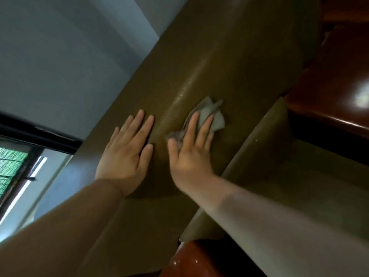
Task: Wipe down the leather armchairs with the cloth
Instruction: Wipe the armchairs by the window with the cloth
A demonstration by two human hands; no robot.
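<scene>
The olive-brown leather armchair (pixel 229 56) fills the middle of the head view, its backrest running diagonally. My right hand (pixel 189 154) presses a crumpled grey cloth (pixel 213 116) flat against the leather with straight, spread fingers; part of the cloth is hidden under my palm. My left hand (pixel 127 152) lies flat on the leather just left of it, fingers straight, holding nothing. Small wet droplets shine on the leather above the cloth.
A glossy reddish wooden armrest (pixel 339 92) runs along the right, and another rounded wooden part (pixel 199 258) shows at the bottom. A pale wall (pixel 69 47) and a dark-framed window (pixel 24 154) lie to the left.
</scene>
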